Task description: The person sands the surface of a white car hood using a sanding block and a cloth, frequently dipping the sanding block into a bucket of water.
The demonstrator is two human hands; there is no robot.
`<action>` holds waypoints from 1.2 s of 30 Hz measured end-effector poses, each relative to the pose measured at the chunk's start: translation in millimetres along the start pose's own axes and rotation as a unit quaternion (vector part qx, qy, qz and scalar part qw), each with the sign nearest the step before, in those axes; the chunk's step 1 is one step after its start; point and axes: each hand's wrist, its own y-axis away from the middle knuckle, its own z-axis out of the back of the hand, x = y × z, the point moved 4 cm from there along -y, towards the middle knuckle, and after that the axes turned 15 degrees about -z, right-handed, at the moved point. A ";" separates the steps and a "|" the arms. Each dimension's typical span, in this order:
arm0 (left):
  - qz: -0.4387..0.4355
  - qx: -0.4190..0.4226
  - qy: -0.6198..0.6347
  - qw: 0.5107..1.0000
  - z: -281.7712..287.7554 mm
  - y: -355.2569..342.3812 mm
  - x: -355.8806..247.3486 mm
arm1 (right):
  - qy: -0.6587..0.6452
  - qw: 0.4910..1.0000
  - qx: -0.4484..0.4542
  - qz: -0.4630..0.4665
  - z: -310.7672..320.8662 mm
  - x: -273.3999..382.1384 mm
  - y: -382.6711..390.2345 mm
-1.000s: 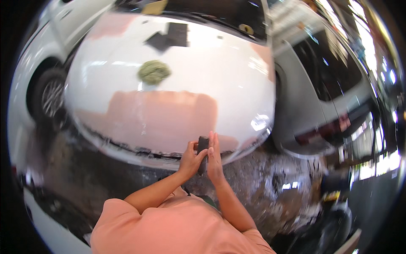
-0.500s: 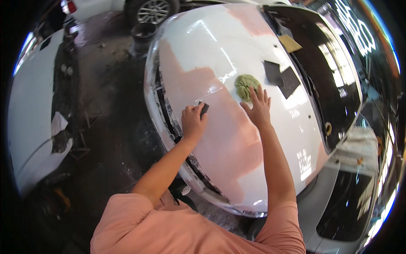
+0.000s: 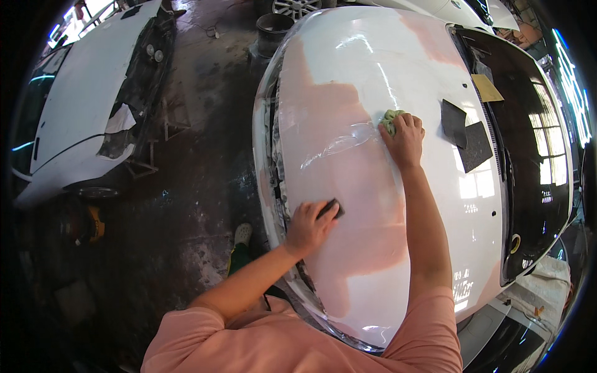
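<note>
My left hand (image 3: 310,227) grips a small dark block (image 3: 329,210) low over the pink-patched middle of a white car hood (image 3: 435,211). My right hand (image 3: 404,138) is closed on a bunched green cloth (image 3: 390,118) on the hood, above and right of the left hand. Wet streaks cross the pink patch (image 3: 323,105) left of the cloth. Two dark sheets (image 3: 474,149) lie to the right of my right hand, near a yellow sheet (image 3: 487,87) at the windshield's edge.
A white car body (image 3: 87,99) rests on stands to the left across the dark floor (image 3: 193,155). A dark bucket (image 3: 272,27) stands beyond the hood's far left corner, by a wheel (image 3: 296,7). A grey vehicle (image 3: 485,329) sits at the lower right. My foot (image 3: 243,234) shows beside the bumper.
My view has swung round along the hood. My hands have separated. My right hand has reached to the green cloth and closed on it; the left has moved nearer me with the block.
</note>
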 end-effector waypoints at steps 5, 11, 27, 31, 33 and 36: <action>0.083 -0.047 -0.036 0.995 15.1 -141.4 149.8 | -0.003 1.000 -0.004 0.011 -5.1 26.2 -13.4; 0.026 0.009 0.017 0.999 -9.4 -48.4 39.0 | 0.011 0.999 0.029 -0.011 20.0 -29.4 22.6; -0.030 0.026 0.024 0.999 4.6 -35.7 23.0 | 0.036 0.998 -0.002 -0.054 20.5 -48.3 36.4; -0.002 -0.061 -0.029 0.998 16.4 -130.0 136.0 | 0.009 0.999 -0.011 -0.042 21.7 -32.4 29.9; 0.027 -0.064 -0.076 0.995 32.6 -171.6 183.4 | 0.004 0.999 -0.014 -0.030 13.1 -18.5 28.5; 0.040 -0.024 -0.013 0.999 -2.4 -129.7 124.8 | 0.044 0.998 -0.007 -0.054 18.5 -43.5 29.0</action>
